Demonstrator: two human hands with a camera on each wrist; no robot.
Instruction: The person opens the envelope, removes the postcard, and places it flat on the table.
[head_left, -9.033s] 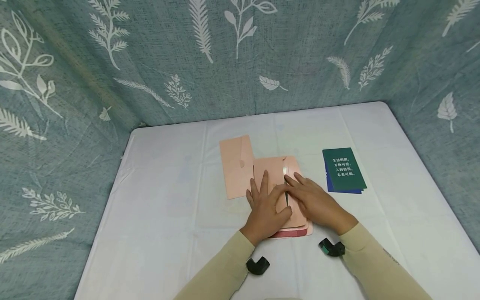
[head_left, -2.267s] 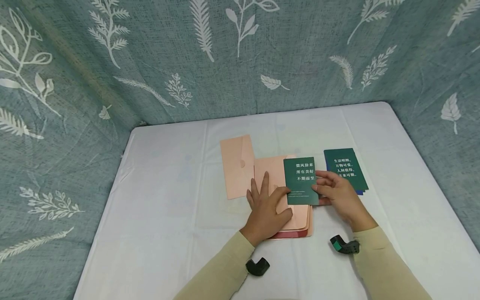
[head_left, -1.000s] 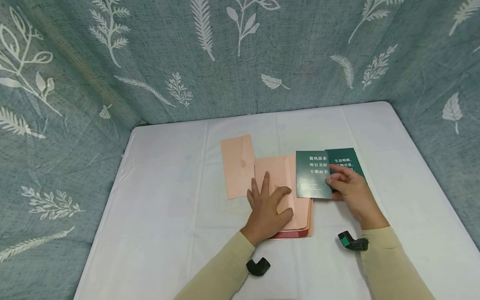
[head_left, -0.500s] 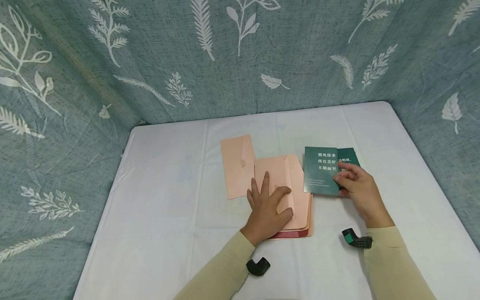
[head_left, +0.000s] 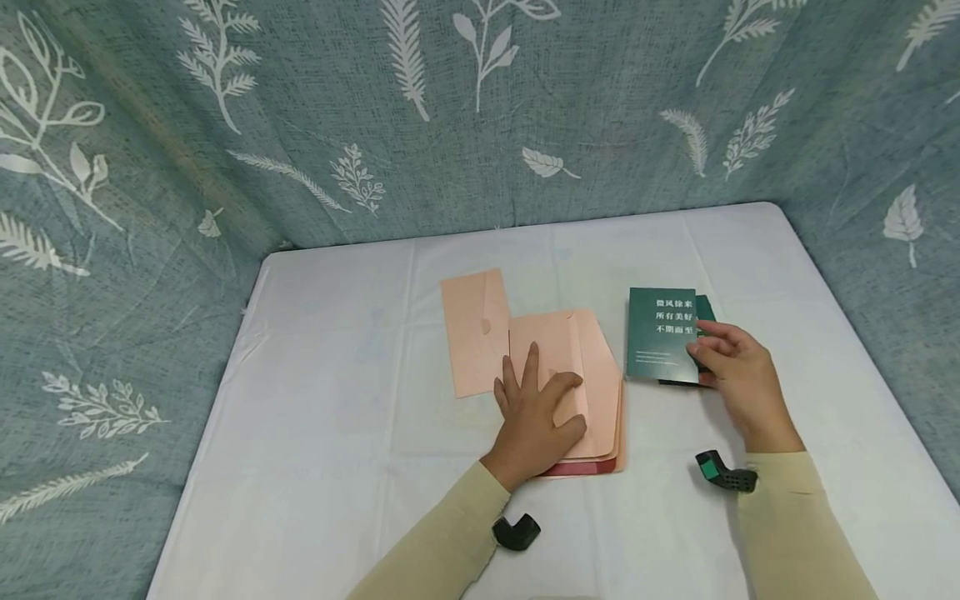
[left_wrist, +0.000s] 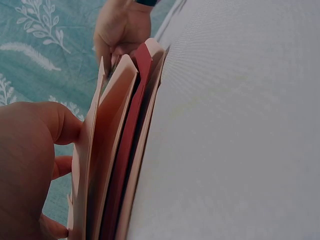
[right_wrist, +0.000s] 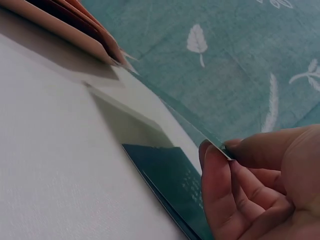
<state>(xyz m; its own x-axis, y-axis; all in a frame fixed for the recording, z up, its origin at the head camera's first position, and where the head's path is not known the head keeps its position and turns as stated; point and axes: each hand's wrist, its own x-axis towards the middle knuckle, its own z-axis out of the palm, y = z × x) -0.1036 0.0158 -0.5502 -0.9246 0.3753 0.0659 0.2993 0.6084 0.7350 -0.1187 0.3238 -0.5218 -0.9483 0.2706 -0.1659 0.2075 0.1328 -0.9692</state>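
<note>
My right hand [head_left: 738, 379] pinches a dark green card [head_left: 656, 342] with white lettering by its right edge, between thumb and fingers. Seen from the right wrist, that card shows nearly edge-on, raised over a small stack of green cards [right_wrist: 162, 172] on the table. Spread fingers of my left hand [head_left: 532, 421] rest on a peach envelope [head_left: 600, 400], whose flap is unfolded to the right. This envelope tops a stack; in the left wrist view a dark red envelope [left_wrist: 125, 140] lies between peach ones, and the top envelope's edge gapes.
Another peach envelope [head_left: 472, 342], its flap folded over, lies at the upper left of the stack. A white cloth covers the table [head_left: 322, 417]. Patterned blue-green curtains [head_left: 315, 125] hang behind and at both sides. Black devices [head_left: 517, 532] sit at both wrists.
The right hand has carried the green card from over the envelope stack rightward and away, over the green cards, covering most of them. Earlier both hands were on the envelope; the left has stayed.
</note>
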